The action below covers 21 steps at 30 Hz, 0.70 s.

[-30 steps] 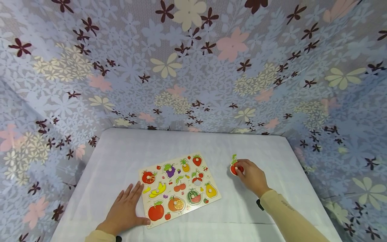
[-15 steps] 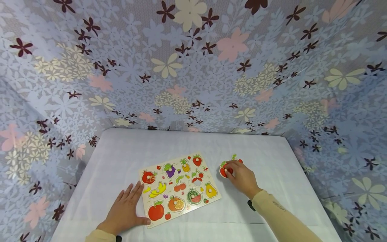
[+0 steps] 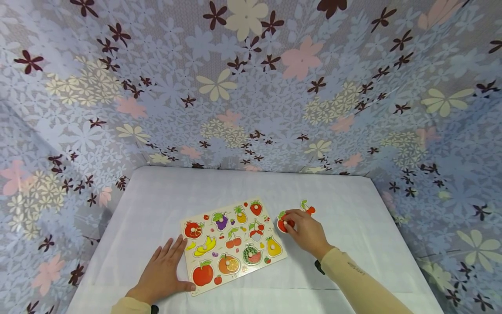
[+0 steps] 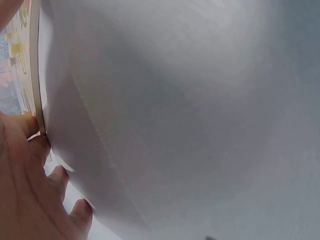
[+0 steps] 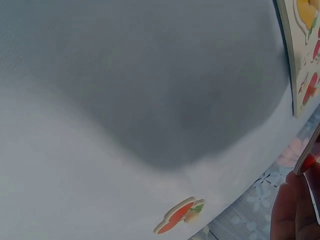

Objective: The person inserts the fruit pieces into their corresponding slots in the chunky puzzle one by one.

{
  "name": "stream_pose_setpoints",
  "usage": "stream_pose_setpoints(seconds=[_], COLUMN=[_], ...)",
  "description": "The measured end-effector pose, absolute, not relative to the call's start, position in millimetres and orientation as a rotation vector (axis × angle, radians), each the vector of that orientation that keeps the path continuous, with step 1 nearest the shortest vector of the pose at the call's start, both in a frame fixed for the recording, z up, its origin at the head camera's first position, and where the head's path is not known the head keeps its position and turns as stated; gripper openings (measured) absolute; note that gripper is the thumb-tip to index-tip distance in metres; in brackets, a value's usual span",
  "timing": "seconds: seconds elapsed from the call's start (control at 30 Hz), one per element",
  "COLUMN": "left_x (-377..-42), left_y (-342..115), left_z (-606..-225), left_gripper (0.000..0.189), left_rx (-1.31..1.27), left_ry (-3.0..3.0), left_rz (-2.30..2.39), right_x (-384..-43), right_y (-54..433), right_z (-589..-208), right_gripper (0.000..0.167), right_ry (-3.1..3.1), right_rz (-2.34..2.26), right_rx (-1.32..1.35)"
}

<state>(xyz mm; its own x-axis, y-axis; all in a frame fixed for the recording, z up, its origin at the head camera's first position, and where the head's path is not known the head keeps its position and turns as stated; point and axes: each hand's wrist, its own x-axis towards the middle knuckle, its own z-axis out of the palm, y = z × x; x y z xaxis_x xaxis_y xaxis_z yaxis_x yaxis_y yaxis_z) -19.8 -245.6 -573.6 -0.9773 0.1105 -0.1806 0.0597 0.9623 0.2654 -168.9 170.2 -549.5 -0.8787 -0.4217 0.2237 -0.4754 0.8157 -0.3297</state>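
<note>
My right hand (image 3: 307, 231) pinches a red apple puzzle piece (image 3: 280, 223) with a green leaf, its thumb and fingers at the small knob. In the head view the piece is just off the right edge of a fruit puzzle board (image 3: 217, 285); part of it also shows in the right wrist view as an apple piece (image 5: 308, 162) at the fingertips. My left hand (image 3: 162, 272) lies spread against the board's left edge, thumb at the near corner. The left wrist view shows its fingers (image 4: 37, 150) at the board's rim. A cherry piece (image 3: 311, 210) lies beyond my right hand.
Several knobbed fruit pieces sit in the board, among them a pear (image 3: 273, 247) and an orange (image 3: 228, 264). The apple picture (image 3: 202, 275) and cherry picture (image 3: 233, 241) carry no knobs. Flower-patterned cloth (image 3: 251, 109) hangs behind and beside the white table (image 3: 188, 183).
My right hand has moved left with the apple piece, from over the cherry piece to beside the board, so more of the cherry piece shows. My left hand has stayed in place.
</note>
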Motion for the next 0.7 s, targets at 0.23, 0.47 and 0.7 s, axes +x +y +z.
stream_pose_setpoints(seconds=[0.23,0.47,0.7], left_x=[-19.3,-20.3,-20.4], left_y=[-245.3,-245.0,-246.2], left_z=[-570.9,-573.4,-575.6], left_gripper=[0.135,0.135,0.136], left_rx=[0.134,0.118,0.12], left_ry=[2.915,2.901,2.911], left_rz=[0.397,0.38,0.388], right_x=[-167.0,-163.7,-158.3], right_y=[164.2,154.5,143.2], right_z=[-550.6,-551.3,-551.5], right_gripper=[0.013,0.012,0.018], right_ry=[-2.898,-2.91,-2.938], right_rz=[0.596,0.588,0.575], right_rx=[0.698,0.692,0.684])
